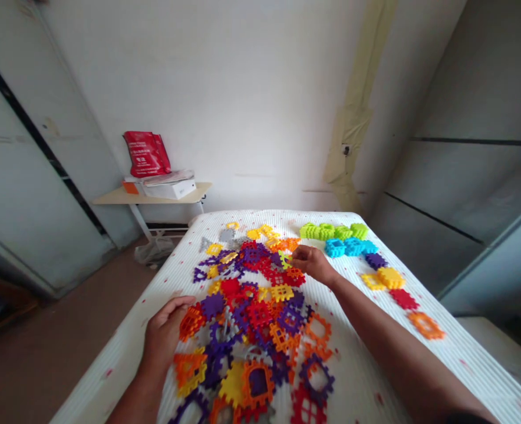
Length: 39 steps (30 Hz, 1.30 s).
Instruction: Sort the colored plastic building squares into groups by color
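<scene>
My right hand reaches over the far part of a mixed pile of plastic interlocking tiles. Its fingers are closed on a lime green notched tile. At the pile's left edge lies my left hand, fingers loosely extended and touching an orange window tile; I see no clear grip there. Around it are a purple tile, a red tile and a yellow tile. Several purple, red, orange, yellow and grey tiles overlap in the pile, so many are partly hidden.
Sorted groups line the right side: lime stacks, blue stacks, purple, yellow, red and orange tiles. All rest on a white cloth. A side table holds a red bag.
</scene>
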Each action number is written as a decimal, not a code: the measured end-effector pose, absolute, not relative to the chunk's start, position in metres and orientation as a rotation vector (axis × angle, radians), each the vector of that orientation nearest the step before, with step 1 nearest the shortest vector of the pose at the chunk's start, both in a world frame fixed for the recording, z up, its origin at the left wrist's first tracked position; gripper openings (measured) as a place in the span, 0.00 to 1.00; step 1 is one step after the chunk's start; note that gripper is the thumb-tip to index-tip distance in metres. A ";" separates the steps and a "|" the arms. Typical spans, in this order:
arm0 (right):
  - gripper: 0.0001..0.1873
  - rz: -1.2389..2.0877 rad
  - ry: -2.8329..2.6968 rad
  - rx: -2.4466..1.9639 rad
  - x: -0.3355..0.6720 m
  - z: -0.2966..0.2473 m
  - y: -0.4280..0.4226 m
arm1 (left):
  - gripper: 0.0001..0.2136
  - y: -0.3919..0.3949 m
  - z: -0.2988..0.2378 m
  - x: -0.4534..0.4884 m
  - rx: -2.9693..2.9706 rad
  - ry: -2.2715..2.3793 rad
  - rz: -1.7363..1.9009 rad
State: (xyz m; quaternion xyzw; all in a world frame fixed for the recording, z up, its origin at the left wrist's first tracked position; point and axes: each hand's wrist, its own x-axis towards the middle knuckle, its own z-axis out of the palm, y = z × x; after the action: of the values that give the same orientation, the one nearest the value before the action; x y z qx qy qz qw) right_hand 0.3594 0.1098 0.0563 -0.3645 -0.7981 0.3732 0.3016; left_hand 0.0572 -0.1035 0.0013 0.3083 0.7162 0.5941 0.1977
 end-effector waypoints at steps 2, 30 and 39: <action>0.08 1.134 -1.991 -1.017 0.379 0.053 0.107 | 0.15 -0.103 0.000 0.056 0.828 2.004 1.657; 0.22 0.266 -2.603 -1.081 0.473 0.024 0.086 | 0.13 -0.100 0.003 0.058 0.801 2.069 1.689; 0.13 0.304 -2.566 -1.234 0.470 0.028 0.084 | 0.14 -0.102 0.005 0.059 0.770 2.061 1.686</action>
State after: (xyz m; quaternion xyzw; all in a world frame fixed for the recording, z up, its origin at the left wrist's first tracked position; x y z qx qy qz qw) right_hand 0.4702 0.0842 0.0276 -0.4268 -0.8874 0.1051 0.1386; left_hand 0.0593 -0.1020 0.0046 0.2729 0.7309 0.5980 0.1837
